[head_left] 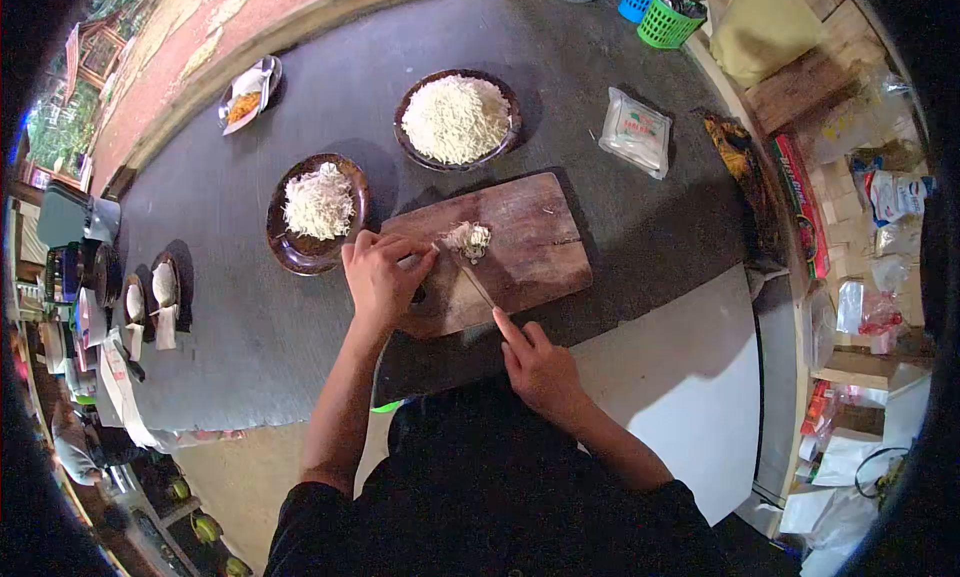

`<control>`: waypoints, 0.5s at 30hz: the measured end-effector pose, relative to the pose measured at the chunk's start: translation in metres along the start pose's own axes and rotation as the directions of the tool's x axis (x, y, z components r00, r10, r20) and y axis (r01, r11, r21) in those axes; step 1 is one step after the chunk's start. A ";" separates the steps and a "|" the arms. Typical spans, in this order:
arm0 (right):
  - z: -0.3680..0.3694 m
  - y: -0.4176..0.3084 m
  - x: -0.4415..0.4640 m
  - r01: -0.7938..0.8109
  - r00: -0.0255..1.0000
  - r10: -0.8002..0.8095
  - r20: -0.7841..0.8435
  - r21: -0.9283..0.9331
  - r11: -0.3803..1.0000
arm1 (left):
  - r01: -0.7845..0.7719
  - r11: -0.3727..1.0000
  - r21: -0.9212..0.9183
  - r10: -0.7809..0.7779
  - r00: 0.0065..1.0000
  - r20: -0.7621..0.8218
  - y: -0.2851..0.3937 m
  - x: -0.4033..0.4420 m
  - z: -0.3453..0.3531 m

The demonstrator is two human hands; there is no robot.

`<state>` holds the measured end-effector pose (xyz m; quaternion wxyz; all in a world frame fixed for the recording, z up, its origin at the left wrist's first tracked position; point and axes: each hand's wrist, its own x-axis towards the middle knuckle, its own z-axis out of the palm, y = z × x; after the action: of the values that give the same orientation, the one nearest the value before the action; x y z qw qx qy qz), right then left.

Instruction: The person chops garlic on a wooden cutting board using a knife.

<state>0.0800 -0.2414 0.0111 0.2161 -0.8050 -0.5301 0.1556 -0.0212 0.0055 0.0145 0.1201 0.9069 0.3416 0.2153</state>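
My right grip [543, 372] pinches a slim metal knife [480, 290] by the pale shredded heap [469, 240]; left grip [383, 280]: can't tell.

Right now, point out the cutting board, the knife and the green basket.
Cutting board [530, 207]: head view, bare wood, upper right.
Knife [479, 286]: head view, middle of the blade.
Green basket [663, 25]: head view, its side wall.

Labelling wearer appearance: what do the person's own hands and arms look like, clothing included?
Left hand and right hand: five-fingered, ungloved. No watch or bracelet visible; rings too small to tell. Forearms uncovered; loose plain black sleeves end around the elbows.
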 end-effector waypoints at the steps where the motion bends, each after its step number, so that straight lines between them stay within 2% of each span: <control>1: -0.002 -0.001 0.000 0.004 1.000 -0.004 0.002 0.018 1.000 | -0.006 1.000 0.003 0.006 1.000 -0.010 0.000 0.000 0.001; 15: 0.004 -0.009 0.017 0.013 0.997 -0.015 0.072 0.028 1.000 | -0.026 1.000 0.017 0.026 0.999 0.024 -0.003 -0.001 0.003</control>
<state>0.0777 -0.2223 0.0120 0.2088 -0.7920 -0.5412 0.1904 -0.0219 0.0069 0.0110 0.1133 0.9148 0.3302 0.2032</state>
